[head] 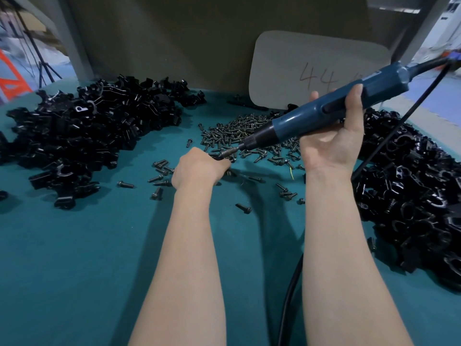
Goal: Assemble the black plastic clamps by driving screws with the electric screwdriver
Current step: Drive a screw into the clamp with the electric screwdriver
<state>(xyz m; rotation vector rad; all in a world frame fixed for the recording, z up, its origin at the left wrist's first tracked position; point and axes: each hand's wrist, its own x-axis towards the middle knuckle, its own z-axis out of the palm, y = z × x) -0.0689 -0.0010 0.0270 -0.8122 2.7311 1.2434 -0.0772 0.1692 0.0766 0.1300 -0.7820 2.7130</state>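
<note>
My right hand grips the blue electric screwdriver, which slants down to the left. Its bit tip meets a small black part held in my left hand, whose fingers curl round it at the near edge of the screw pile. The part itself is mostly hidden by the fingers. A big heap of black plastic clamps lies to the left. Another heap of black clamps lies to the right.
Loose screws are scattered on the teal table cover around my hands. The screwdriver's black cable runs down between my forearms. A grey card marked 44 leans on the brown back wall.
</note>
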